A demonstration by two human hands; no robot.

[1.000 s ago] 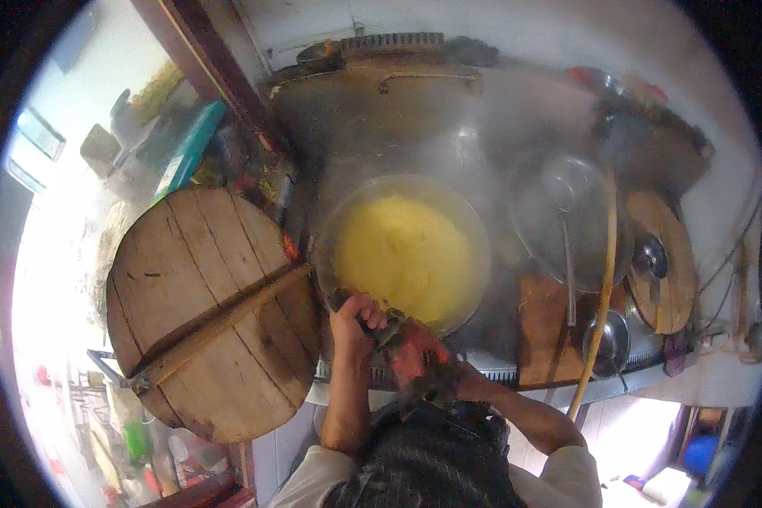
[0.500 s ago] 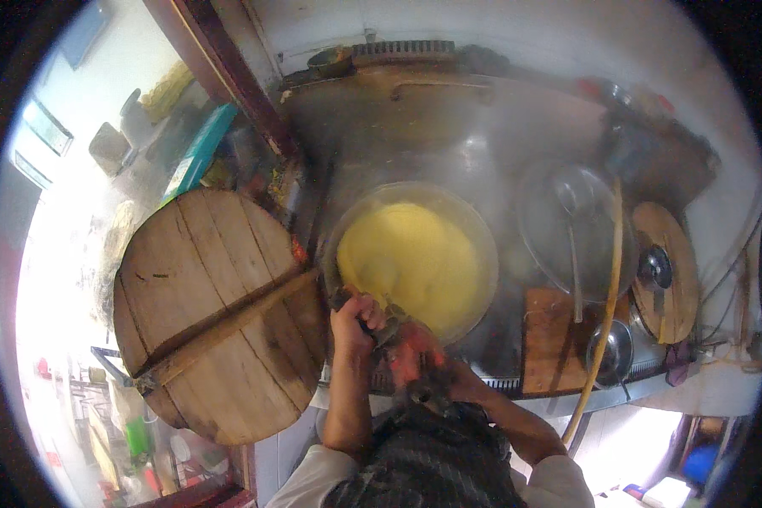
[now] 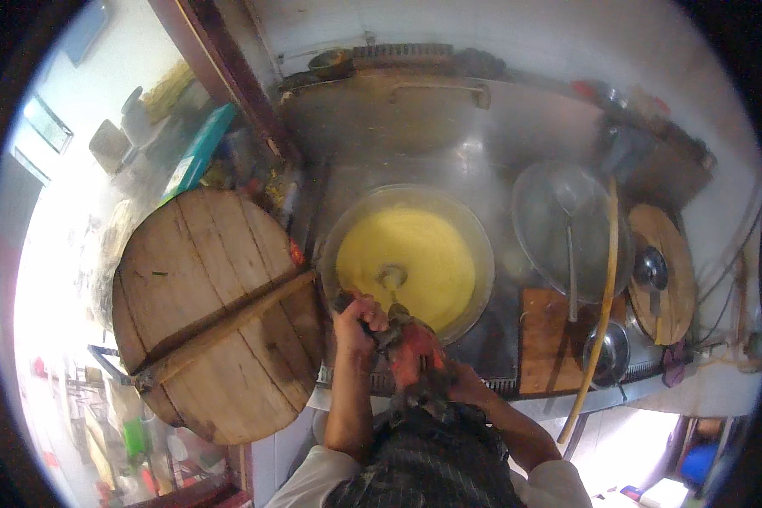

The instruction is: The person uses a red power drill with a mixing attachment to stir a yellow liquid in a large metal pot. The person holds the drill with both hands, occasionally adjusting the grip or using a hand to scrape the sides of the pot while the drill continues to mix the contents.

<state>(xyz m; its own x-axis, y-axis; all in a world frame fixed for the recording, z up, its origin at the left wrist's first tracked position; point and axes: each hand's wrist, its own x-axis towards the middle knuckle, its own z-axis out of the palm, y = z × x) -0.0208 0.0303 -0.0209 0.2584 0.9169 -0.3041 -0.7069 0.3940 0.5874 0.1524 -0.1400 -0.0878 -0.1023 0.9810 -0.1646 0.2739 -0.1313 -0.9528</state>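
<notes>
A red and black hand-held electric mixer (image 3: 416, 349), drill-like in shape, leans over the near rim of a large round pot (image 3: 485, 245). Yellow liquid or batter (image 3: 432, 254) lies in the pot, and the mixer's stirring head (image 3: 391, 275) dips into its near left part. My left hand (image 3: 360, 322) is wrapped round the black side handle. At the body end of the mixer, my right hand (image 3: 466, 385) is closed on it, its fingers partly hidden by the tool.
A round wooden lid (image 3: 212, 262) with a crossbar stands left of the pot. To the right are a wide metal pan (image 3: 533, 229) with a ladle (image 3: 571, 254), a long wooden stick (image 3: 603, 313), a brown board (image 3: 540, 339) and another round wooden lid (image 3: 686, 279). Steam hazes the stove.
The stirring head now shows at the yellow surface, where it was blurred before. Both hands keep their hold in nearly the same place. Haze over the stove has thinned.
</notes>
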